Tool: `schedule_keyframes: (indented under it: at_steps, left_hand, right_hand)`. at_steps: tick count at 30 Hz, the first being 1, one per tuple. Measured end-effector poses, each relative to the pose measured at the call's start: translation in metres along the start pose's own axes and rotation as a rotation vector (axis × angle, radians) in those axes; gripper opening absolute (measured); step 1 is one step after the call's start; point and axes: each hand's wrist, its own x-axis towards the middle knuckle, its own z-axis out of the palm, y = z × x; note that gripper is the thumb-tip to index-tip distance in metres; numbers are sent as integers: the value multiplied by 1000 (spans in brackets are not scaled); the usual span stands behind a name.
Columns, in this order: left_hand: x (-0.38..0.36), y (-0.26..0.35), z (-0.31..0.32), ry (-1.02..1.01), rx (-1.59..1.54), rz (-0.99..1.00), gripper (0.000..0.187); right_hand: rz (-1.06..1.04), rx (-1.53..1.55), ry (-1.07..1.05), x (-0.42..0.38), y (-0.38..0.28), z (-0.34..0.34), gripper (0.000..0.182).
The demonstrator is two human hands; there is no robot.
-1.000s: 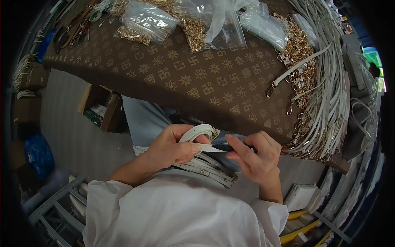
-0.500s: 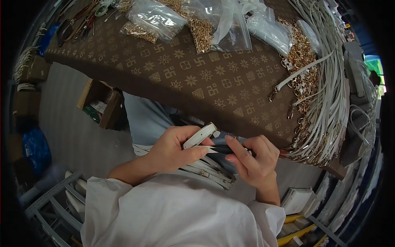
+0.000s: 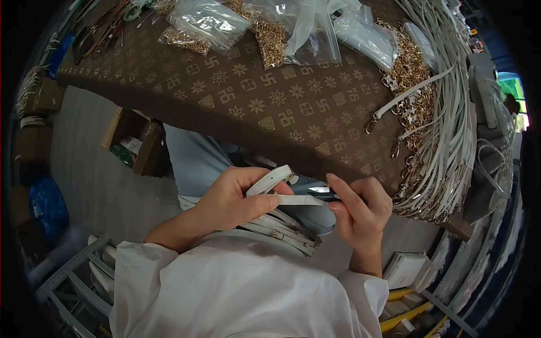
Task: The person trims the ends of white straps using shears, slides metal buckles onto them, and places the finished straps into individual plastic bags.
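Hands [image 3: 228, 198] hold white strap [image 3: 294, 200] and bladed tool [image 3: 323, 193].

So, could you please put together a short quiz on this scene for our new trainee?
1. Multiple choice: what colour are the small metal parts heaped on the table? (a) black (b) gold (c) blue
2. True or false: a bundle of long pale straps lies along the picture's right side.
3. Open: what does each hand hold?

Key: 1. b. 2. True. 3. The left hand holds a looped white strap; the right hand holds a small bladed tool.
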Motion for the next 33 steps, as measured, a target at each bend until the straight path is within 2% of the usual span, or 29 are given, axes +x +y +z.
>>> schedule_keyframes:
  at_steps: [3, 5, 14, 33]
  left_hand:
    - [1, -2, -3, -44, -92, -74, 20]
    - [2, -2, -4, -58, -110, -77, 20]
    - [2, -7, -4, -83, -197, -86, 22]
    - [7, -21, -8, -159, -373, -40, 18]
  right_hand:
    - [27, 81, -24, 1, 2, -7, 36]
    - [-41, 66, -87, 0, 2, -6, 37]
    - [-37, 103, -120, -2, 0, -5, 38]
    - [-70, -22, -69, -4, -9, -6, 37]
